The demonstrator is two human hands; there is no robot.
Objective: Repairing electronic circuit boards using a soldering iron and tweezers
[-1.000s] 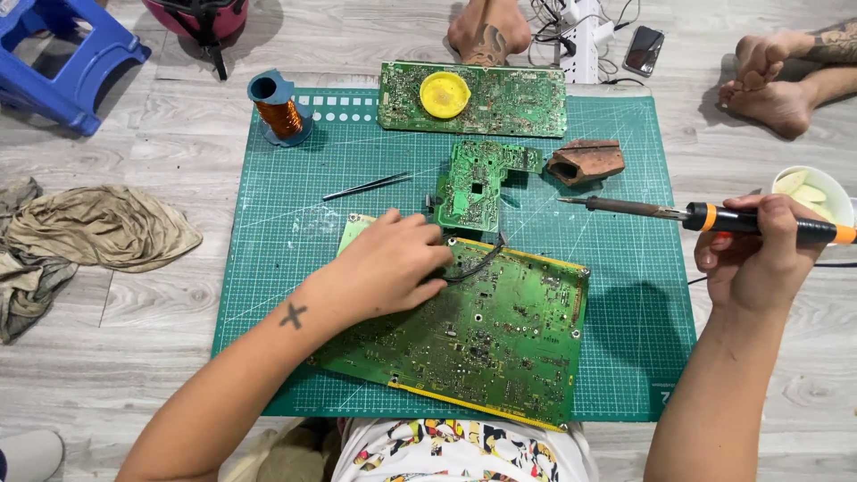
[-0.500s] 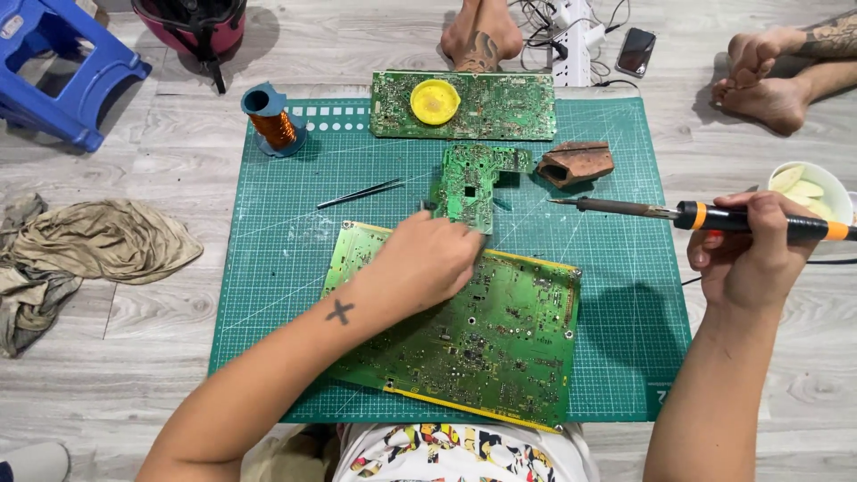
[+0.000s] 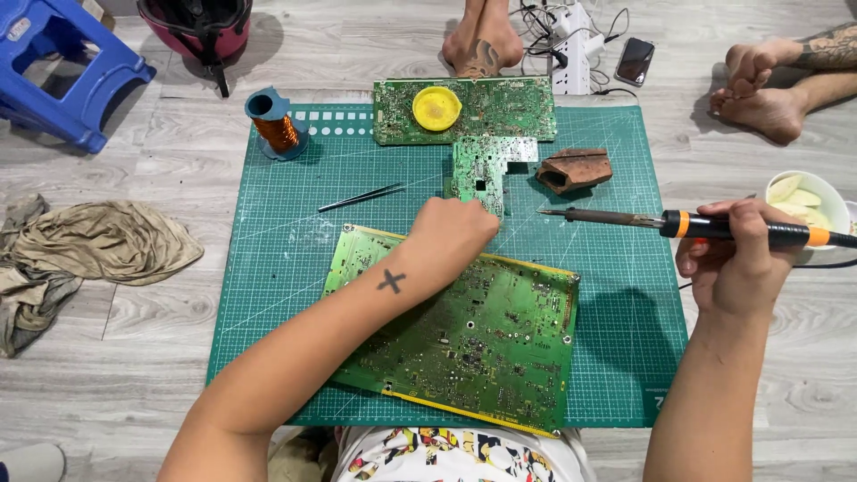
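three circuit boards lie on the green cutting mat [image 3: 268, 268] before me. my left hand [image 3: 451, 234] reaches across the large board [image 3: 482, 339] nearest my lap, knuckles up, its fingertips at the lower edge of the small board [image 3: 478, 174] in the middle of the mat; i cannot tell whether the fingers pinch it or only touch it, since the back of the hand hides them. my right hand [image 3: 736, 259] is closed around the orange and black handle of the soldering iron [image 3: 678, 223], which lies level with its tip pointing left, in the air above the mat and well apart from the small board. a brown holder [image 3: 576, 170] sits just beside the small board, between it and the iron. tweezers [image 3: 361, 197] lie to the left, and a spool of copper wire [image 3: 275, 125] stands at the far left corner. the long board [image 3: 500, 112] at the far edge carries a yellow lid [image 3: 436, 109]. a bowl of fruit slices [image 3: 803, 201] is just behind my right hand, off the mat.
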